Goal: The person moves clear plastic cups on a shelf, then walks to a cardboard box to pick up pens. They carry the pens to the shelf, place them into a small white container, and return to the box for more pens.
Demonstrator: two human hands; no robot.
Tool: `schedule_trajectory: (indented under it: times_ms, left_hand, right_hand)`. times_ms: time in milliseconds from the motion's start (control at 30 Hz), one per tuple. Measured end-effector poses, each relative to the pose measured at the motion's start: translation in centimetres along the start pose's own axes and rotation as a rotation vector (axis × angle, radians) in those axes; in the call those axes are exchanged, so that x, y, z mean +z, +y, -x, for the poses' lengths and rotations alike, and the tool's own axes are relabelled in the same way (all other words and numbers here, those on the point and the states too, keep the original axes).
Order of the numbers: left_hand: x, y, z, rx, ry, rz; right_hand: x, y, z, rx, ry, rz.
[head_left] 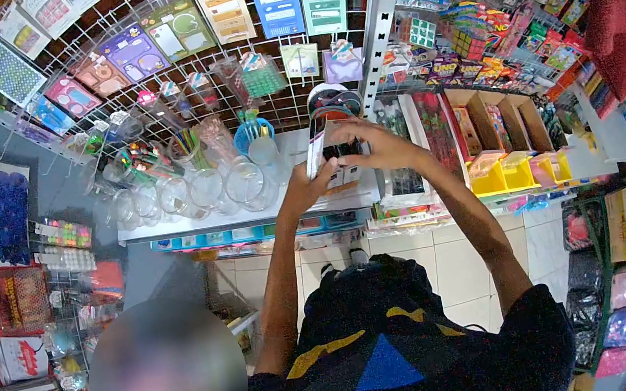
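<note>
Over the white shelf [282,209], a flat package with a white edge [316,145] stands upright in my left hand [307,186]. The thumb and fingers of that hand close on its lower part. My right hand [381,147] reaches across from the right, its fingers bent onto the package's dark and orange face. Its kind I cannot make out, since both hands cover much of it. Just behind it lies a dark rounded item [337,94]. Clear plastic jars [245,184] stand on the shelf left of my hands, and a blue cup [253,133] holds pens.
A wire grid [295,87] rises behind, hung with sticky-note packs [274,3]. To the right are cardboard compartments [510,113], yellow bins [500,176] and puzzle cubes [467,44]. Bagged goods [13,297] hang at left. A red cloth [615,20] hangs at upper right. A blurred round patch covers the lower left.
</note>
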State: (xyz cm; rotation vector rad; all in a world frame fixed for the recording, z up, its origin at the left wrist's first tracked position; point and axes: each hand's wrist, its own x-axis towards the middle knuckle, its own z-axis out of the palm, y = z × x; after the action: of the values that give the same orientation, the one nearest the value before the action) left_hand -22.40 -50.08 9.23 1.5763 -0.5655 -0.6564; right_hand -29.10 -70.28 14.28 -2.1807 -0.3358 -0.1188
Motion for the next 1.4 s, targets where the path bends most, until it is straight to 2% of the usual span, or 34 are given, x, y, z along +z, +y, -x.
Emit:
schedule_trajectory:
  times_ms: [100, 200, 233, 333, 367, 467, 567, 667, 767, 867, 1000, 1067, 1133, 1167, 1267, 1400]
  left_hand:
    - [-0.2, 1.8, 0.6, -0.083, -0.160, 0.129]
    - [0.1, 1.6, 0.5, -0.072, -0.333, 0.030]
    - [0.4, 1.4, 0.4, -0.052, -0.384, -0.032]
    - [1.4, 0.8, 0.6, -0.107, -0.406, 0.185]
    - [1.4, 0.7, 0.6, -0.026, -0.423, 0.112]
    - [1.5, -0.6, 0.8, 0.109, -0.323, 0.202]
    - [1.6, -0.2, 1.5, -0.119, -0.259, 0.278]
    - [2.7, -0.6, 1.1, 0.058, -0.194, 0.104]
    - [4.0, 1.3, 1.7, 0.273, 0.057, -0.239]
    - [4.5, -3.1, 0.3, 0.566, 0.298, -0.707]
    - [6.2, -2.1, 1.2, 0.513, 0.347, -0.922]
    - [6.3, -1.7, 1.4, 0.470, 0.310, -0.927]
    - [6.5, -1.4, 1.9, 0.562, 0.285, -0.742]
    - [6.5, -1.3, 2.0, 0.609, 0.271, -0.648]
    - [5.2, -2.5, 2.1, 0.276, 0.041, 0.117]
    - [4.6, -1.8, 2.6, 0.243, 0.145, 0.082]
  right_hand:
    - [-0.2, -1.0, -0.1, -0.132, -0.039, -0.079]
    - [-0.2, -1.5, 0.7, 0.016, -0.088, -0.336]
    - [0.3, -0.8, 0.6, 0.099, -0.116, -0.248]
    - [1.1, -1.3, 0.8, 0.140, -0.045, -0.297]
    - [1.0, -1.3, 0.8, 0.128, -0.029, -0.287]
    - [0.6, -1.3, 1.5, 0.271, 0.105, -0.537]
    - [0.6, -0.3, 1.8, 0.305, 0.155, -0.524]
    - [1.6, 0.7, 2.2, 0.265, 0.178, -0.533]
    - [3.0, 0.8, 2.3, 0.217, 0.311, -0.607]
    - [3.6, -1.2, 2.8, 0.506, 0.336, -0.607]
    - [5.3, -0.1, 3.6, 0.496, 0.381, -0.261]
    - [6.3, 2.4, 4.0, 0.425, 0.448, -0.286]
    - [5.9, 1.6, 4.1, 0.407, 0.472, -0.267]
    - [5.5, 1.8, 4.3, 0.430, 0.414, -0.182]
    - [5.0, 2.0, 4.9, 0.409, 0.396, -0.292]
    - [5.4, 2.2, 4.8, 0.333, 0.428, -0.337]
